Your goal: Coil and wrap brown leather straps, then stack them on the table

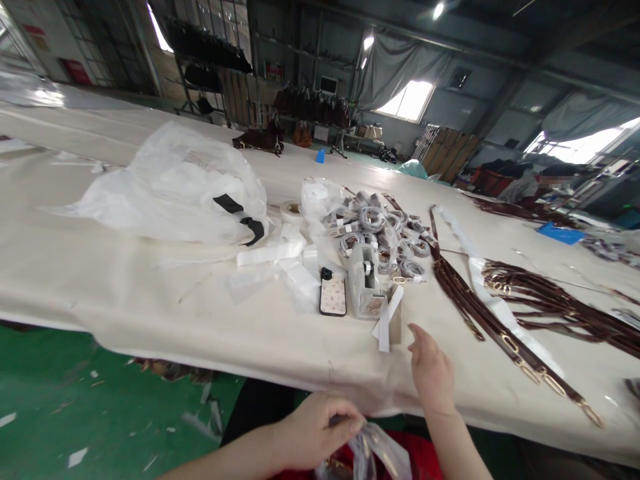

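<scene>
Plastic bag pinched in left hand below table edge; light, limp, slippery, likely best gripped at the mouth. Right hand released, reaching toward tape strip.

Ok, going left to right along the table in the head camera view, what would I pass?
Big clear plastic bag → folded white strips → phone in a patterned case → tape dispenser → brown straps with gold buckles → blue sheet.
</scene>
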The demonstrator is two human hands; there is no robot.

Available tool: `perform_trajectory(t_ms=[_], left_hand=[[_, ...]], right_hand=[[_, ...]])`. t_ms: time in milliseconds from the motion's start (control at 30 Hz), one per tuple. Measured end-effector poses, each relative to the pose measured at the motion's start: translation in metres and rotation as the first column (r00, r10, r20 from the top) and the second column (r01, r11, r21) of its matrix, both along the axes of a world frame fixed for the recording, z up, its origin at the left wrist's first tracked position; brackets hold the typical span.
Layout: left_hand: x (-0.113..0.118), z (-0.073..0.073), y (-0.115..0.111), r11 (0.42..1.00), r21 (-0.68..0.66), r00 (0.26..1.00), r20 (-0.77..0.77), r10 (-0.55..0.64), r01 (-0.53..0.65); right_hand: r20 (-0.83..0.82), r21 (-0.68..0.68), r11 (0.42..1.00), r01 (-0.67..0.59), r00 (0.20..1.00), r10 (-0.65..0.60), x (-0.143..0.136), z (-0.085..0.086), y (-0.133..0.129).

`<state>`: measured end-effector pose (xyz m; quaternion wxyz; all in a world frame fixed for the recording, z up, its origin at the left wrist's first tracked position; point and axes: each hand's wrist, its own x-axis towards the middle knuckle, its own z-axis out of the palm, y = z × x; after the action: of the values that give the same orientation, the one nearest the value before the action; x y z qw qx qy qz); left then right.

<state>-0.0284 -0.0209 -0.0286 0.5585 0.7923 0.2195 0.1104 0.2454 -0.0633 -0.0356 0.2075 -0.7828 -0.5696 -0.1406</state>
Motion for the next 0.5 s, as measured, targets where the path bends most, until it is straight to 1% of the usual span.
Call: perform_trajectory(t_ms=[33,67,100,133,167,200,233,267,333,367,400,433,467,500], left_hand=[[-0.001,0.000,0.001,1.000,0.004,1.000,0.011,-0.022,0.022],[-0.002,0.000,0.001,0.999,0.004,0.999,0.023,-0.039,0.039],[-0.003,0.000,0.001,0.999,-0.001,0.998,0.035,-0.051,0.051],[-0.003,0.000,0.001,0.998,-0.019,0.998,0.037,-0.056,0.057],[-0.002,-0.001,0.001,0.997,-0.055,0.998,0.024,-0.058,0.059],[-0.001,-0.002,0.000,0.993,-0.101,0.998,-0.005,-0.062,0.061],[0.000,-0.003,0.000,0.987,-0.146,0.997,-0.041,-0.069,0.062],[0.001,-0.004,-0.001,0.982,-0.179,0.994,-0.076,-0.075,0.060],[0.005,-0.006,-0.002,0.978,-0.199,0.991,-0.104,-0.089,0.067],[0.007,-0.008,-0.002,0.979,-0.188,0.992,-0.087,-0.092,0.075],[0.009,-0.009,-0.002,0.981,-0.179,0.994,-0.065,-0.092,0.079],[0.010,-0.010,-0.001,0.980,-0.180,0.994,-0.051,-0.093,0.083],[0.011,-0.012,-0.001,0.977,-0.194,0.994,-0.053,-0.097,0.085],[0.013,-0.014,-0.001,0.972,-0.221,0.992,-0.073,-0.102,0.084]], right_hand=[[-0.088,0.088,0.990,0.108,0.991,-0.101,0.002,0.008,-0.004],[-0.226,0.175,0.961,0.216,0.958,-0.174,0.003,0.018,-0.010],[-0.393,0.248,0.917,0.313,0.897,-0.200,0.002,0.029,-0.016],[-0.558,0.291,0.874,0.389,0.811,-0.175,0.000,0.041,-0.023],[-0.685,0.309,0.844,0.439,0.718,-0.122,-0.003,0.052,-0.031],[-0.763,0.311,0.832,0.460,0.643,-0.070,-0.008,0.062,-0.040],[-0.810,0.303,0.831,0.466,0.586,-0.033,-0.013,0.070,-0.050],[-0.833,0.295,0.838,0.459,0.553,-0.010,-0.018,0.077,-0.060],[-0.847,0.255,0.882,0.396,0.532,0.005,-0.028,0.086,-0.082],[-0.841,0.233,0.918,0.321,0.540,0.024,-0.031,0.088,-0.092],[-0.828,0.206,0.956,0.211,0.558,0.055,-0.034,0.089,-0.101],[-0.802,0.178,0.980,0.087,0.589,0.093,-0.035,0.089,-0.109],[-0.759,0.157,0.987,-0.031,0.635,0.141,-0.035,0.088,-0.115],[-0.699,0.140,0.981,-0.137,0.688,0.196,-0.035,0.087,-0.119]])
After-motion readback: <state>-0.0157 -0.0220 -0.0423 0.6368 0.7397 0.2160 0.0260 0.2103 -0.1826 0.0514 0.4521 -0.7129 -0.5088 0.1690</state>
